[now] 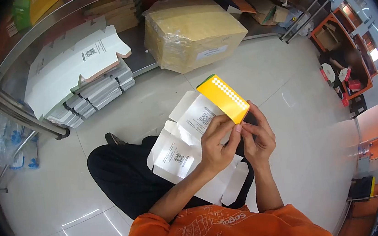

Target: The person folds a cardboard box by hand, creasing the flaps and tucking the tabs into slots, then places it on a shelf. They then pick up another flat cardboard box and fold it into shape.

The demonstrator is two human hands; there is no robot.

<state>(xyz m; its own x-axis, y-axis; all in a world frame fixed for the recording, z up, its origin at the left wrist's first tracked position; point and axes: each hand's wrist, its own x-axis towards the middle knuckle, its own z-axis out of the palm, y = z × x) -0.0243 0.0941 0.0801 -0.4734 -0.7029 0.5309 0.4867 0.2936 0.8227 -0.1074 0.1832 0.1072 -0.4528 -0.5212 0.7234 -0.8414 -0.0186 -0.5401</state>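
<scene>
A small yellow carton (pixel 223 97) with rows of white dots and a green end is held up in front of me, tilted. The fingers of my left hand (pixel 220 142) grip its near end from the left. On the other side, my right hand (pixel 257 136) pinches the near corner with thumb and fingers. Below both hands, white unfolded box blanks (pixel 170 154) printed with QR codes lie across my lap, partly covered by my left forearm.
Flat white box blanks (pixel 86 59) are stacked at the left on a metal shelf. Beside them sits a large cardboard box (pixel 194 34) wrapped in plastic. A metal shelf leg (pixel 61 131) stands at left. Another person (pixel 342 62) is at the far right near orange shelving.
</scene>
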